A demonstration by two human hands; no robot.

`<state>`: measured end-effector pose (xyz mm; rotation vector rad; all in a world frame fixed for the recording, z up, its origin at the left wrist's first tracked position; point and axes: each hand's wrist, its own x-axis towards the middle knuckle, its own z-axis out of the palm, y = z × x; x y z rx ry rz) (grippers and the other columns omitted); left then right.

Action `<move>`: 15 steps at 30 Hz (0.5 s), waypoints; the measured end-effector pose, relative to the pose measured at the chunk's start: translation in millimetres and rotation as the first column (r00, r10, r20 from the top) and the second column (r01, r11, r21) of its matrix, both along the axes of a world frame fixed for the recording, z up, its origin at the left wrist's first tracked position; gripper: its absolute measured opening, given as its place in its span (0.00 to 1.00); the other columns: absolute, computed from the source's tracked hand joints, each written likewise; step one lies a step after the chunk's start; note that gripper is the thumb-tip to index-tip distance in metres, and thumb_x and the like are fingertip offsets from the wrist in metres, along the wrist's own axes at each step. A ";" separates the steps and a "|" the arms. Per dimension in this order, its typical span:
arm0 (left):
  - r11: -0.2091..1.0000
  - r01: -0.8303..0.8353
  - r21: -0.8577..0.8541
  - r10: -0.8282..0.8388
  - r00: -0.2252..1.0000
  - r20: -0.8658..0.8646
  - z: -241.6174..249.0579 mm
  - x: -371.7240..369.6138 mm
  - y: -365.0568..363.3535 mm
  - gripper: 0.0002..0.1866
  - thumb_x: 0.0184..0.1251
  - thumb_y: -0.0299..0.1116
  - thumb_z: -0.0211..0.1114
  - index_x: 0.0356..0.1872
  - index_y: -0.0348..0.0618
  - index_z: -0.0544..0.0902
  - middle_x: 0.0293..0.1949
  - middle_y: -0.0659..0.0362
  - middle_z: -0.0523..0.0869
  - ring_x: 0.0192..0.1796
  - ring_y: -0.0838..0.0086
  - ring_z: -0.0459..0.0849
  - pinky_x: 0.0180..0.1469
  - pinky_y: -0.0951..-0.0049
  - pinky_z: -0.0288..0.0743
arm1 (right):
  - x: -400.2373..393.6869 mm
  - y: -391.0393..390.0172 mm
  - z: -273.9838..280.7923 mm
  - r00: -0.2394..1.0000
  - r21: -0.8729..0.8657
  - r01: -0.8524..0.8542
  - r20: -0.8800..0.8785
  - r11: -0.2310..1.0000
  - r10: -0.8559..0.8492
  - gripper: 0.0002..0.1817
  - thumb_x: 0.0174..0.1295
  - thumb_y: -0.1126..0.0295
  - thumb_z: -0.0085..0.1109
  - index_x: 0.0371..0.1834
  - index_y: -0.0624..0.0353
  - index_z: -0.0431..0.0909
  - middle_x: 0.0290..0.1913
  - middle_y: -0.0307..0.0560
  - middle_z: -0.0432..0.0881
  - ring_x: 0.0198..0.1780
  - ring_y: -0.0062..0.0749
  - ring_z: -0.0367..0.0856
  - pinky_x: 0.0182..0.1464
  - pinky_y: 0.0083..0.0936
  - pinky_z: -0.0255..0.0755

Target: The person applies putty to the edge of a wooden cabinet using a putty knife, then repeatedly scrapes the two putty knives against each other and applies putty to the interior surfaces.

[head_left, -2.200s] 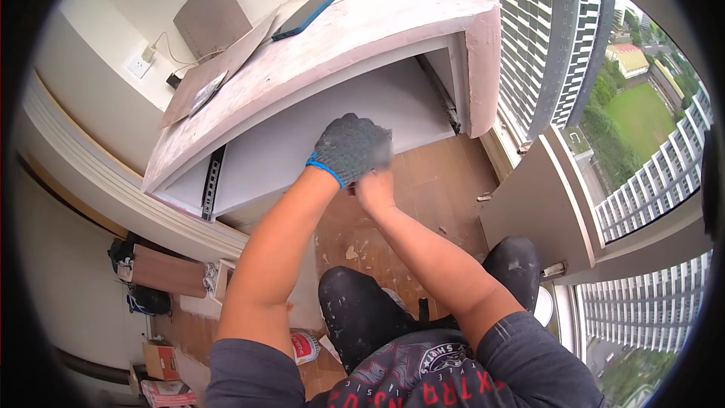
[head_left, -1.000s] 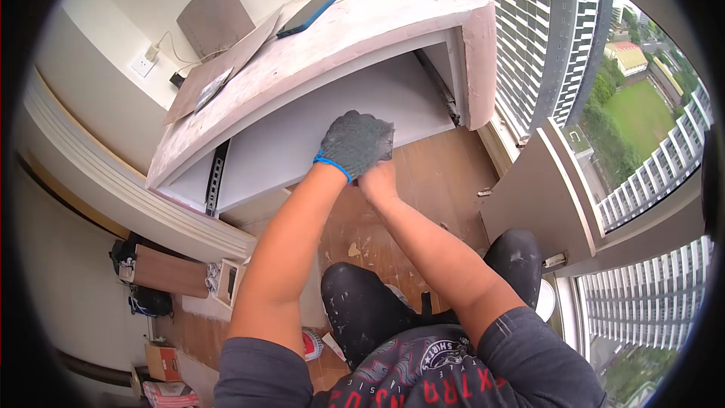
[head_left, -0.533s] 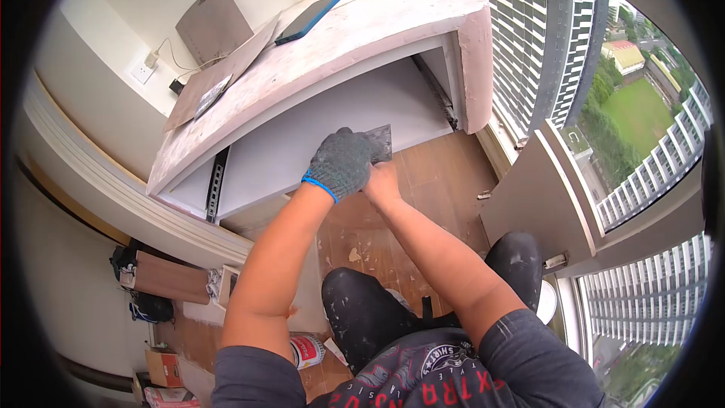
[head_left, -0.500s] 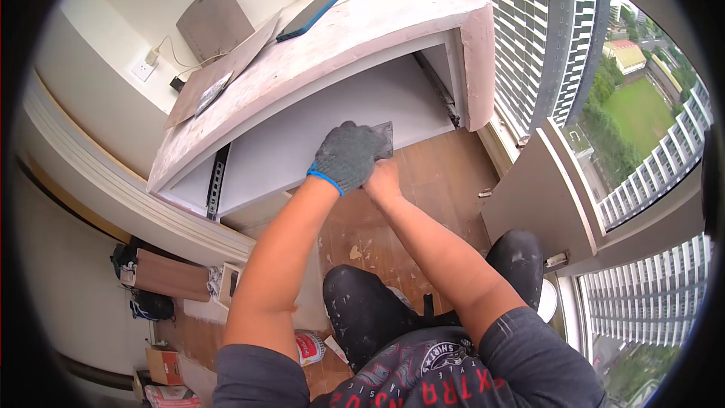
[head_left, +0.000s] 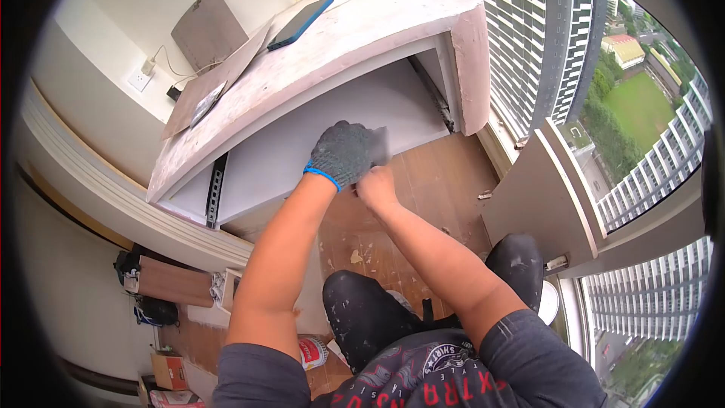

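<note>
My left hand (head_left: 341, 153) wears a dark grey knitted glove with a blue cuff. Its fingers are curled beside a flat grey blade-like plate (head_left: 381, 146), blurred by motion; what lies inside them is hidden. Bare and closed, my right hand (head_left: 375, 186) sits just below the plate and seems to grip its lower end, though the handle is mostly covered. Both hands are close together in front of a desk-like cabinet (head_left: 317, 72) with an open drawer bay. Inside the bay, a pale panel (head_left: 279, 140) lies behind the gloved hand.
Black drawer slides (head_left: 217, 189) line both bay sides. On the patchy cabinet top lie a blue-edged phone (head_left: 300, 23) and thin brown boards (head_left: 209, 29). A curved panel (head_left: 540, 196) stands by the window. A red-labelled can (head_left: 311, 352) sits on the wooden floor (head_left: 445, 181).
Both hands have shifted slightly left, and the plate has gone from sharp to blurred. The camera view has turned slightly.
</note>
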<state>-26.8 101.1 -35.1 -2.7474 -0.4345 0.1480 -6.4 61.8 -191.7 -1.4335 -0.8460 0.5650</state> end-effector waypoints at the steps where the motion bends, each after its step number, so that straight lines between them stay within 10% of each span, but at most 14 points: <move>1: 1.000 -0.028 -0.003 0.028 1.000 0.001 -3.1 -2.0 0.1 0.15 0.64 0.41 0.58 0.45 0.49 0.87 0.43 0.48 0.88 0.44 0.50 0.86 0.50 0.52 0.79 | -7.3 -2.6 3.5 0.983 0.039 0.001 -0.182 0.999 0.006 0.10 0.57 0.71 0.59 0.22 0.63 0.84 0.21 0.55 0.84 0.25 0.44 0.86 0.30 0.35 0.77; 3: 1.000 -0.031 0.002 0.031 0.998 -0.055 -4.7 0.9 3.5 0.16 0.65 0.42 0.58 0.46 0.48 0.87 0.42 0.48 0.88 0.43 0.50 0.86 0.51 0.52 0.79 | -9.3 -5.7 17.0 0.865 0.115 0.028 -0.501 0.993 0.034 0.10 0.57 0.72 0.59 0.20 0.64 0.83 0.20 0.55 0.83 0.24 0.42 0.85 0.29 0.34 0.76; 4: 0.997 -0.065 -0.030 0.062 0.994 -0.095 6.7 1.2 -3.5 0.16 0.64 0.41 0.58 0.46 0.48 0.87 0.42 0.48 0.88 0.43 0.50 0.86 0.52 0.53 0.80 | -8.2 -0.2 3.7 0.989 0.095 0.038 -0.146 0.995 -0.024 0.12 0.58 0.72 0.58 0.20 0.66 0.82 0.20 0.55 0.83 0.23 0.41 0.84 0.28 0.34 0.75; 6: 0.997 -0.066 -0.037 0.062 0.994 -0.093 12.1 9.4 -5.1 0.15 0.64 0.41 0.58 0.46 0.48 0.87 0.42 0.47 0.88 0.43 0.50 0.87 0.52 0.53 0.80 | 2.4 15.7 -24.1 0.814 0.085 0.098 0.567 0.991 -0.129 0.14 0.60 0.72 0.57 0.18 0.68 0.81 0.19 0.54 0.82 0.22 0.38 0.82 0.27 0.34 0.73; 9: 0.999 -0.043 0.000 0.043 0.998 -0.038 -6.5 -2.8 3.2 0.15 0.64 0.40 0.58 0.45 0.48 0.87 0.44 0.47 0.88 0.45 0.51 0.87 0.52 0.54 0.80 | -8.9 -1.1 10.8 0.917 0.068 0.064 -0.397 0.996 -0.032 0.20 0.63 0.68 0.54 0.14 0.64 0.80 0.16 0.50 0.80 0.20 0.35 0.80 0.25 0.36 0.71; 15: 1.000 0.000 -0.031 0.008 0.969 0.247 11.1 -34.7 30.4 0.16 0.66 0.36 0.57 0.50 0.49 0.87 0.44 0.50 0.88 0.48 0.52 0.85 0.54 0.55 0.79 | -5.0 -17.8 40.0 0.745 0.067 -0.049 -0.662 0.997 0.081 0.27 0.73 0.53 0.52 0.26 0.68 0.82 0.24 0.49 0.84 0.21 0.30 0.80 0.25 0.28 0.75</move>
